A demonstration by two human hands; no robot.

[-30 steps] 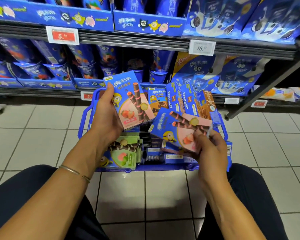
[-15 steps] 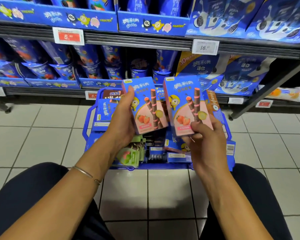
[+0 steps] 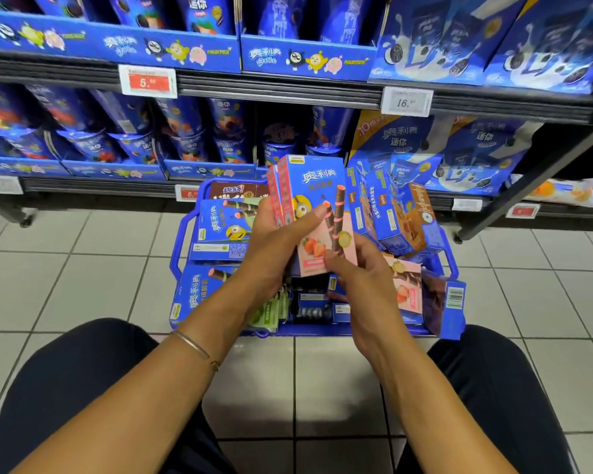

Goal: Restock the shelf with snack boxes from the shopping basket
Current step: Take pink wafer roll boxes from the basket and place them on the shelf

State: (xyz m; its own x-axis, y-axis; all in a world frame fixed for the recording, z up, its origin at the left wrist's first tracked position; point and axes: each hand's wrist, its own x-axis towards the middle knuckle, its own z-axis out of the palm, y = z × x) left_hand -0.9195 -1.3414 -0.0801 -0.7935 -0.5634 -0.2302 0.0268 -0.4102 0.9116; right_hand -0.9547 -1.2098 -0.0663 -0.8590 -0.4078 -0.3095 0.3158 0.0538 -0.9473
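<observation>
Blue-fronted store shelving point(image 3: 288, 88) fills the top of the frame, its tiers packed with cookie cups and bags; one darker pocket shows on the lower tier, just above the basket. On the tiled floor point(image 3: 83, 268) in front sits a blue shopping basket point(image 3: 176, 254), heaped with snack boxes: a green wafer-roll box point(image 3: 223, 224) lying at left, orange-brown boxes point(image 3: 404, 217) standing at right. Over the basket a crouching person holds two strawberry wafer-roll boxes point(image 3: 317, 200) upright and stacked face to back. The left hand point(image 3: 274, 241) wraps their side, thumb across the front; the right hand point(image 3: 360, 268) pinches the lower edge. Judging by the load left in the basket, restocking has far to go, and no matching boxes can be made out on the shelf. The way up to the lower tier looks short and open, though the projecting shelf rails and their price tags point(image 3: 148, 81) overhang it.
</observation>
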